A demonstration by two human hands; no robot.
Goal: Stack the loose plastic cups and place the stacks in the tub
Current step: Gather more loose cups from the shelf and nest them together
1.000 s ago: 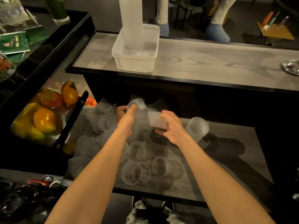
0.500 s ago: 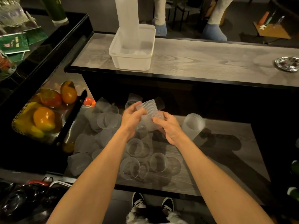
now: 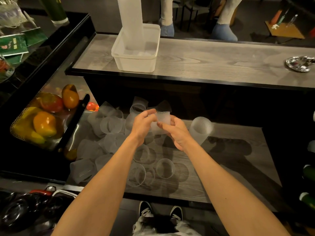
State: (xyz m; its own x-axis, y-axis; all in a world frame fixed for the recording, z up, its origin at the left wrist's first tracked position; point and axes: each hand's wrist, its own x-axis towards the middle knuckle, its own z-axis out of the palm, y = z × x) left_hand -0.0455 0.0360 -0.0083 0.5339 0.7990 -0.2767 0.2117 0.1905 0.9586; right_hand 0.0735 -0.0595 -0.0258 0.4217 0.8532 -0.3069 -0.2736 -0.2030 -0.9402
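Between both hands sits a short stack of ribbed clear plastic cups, above the lower wooden shelf. My left hand pinches its left side and my right hand grips it from the right and below. Several loose clear cups lie in a heap at the shelf's left, and others stand mouth-up near the front. A stack of cups lies on its side right of my hands. The white tub stands on the upper counter with a tall cup stack in it.
A black mesh basket of peppers and tomatoes sits at the left. A metal dish rests at the counter's right end. Another person's legs stand beyond the counter. My shoes show below the shelf edge. Green bottles are at the right.
The two separate cups that my hands held apart have come together into one stack between my hands. Both hands moved closer to each other.
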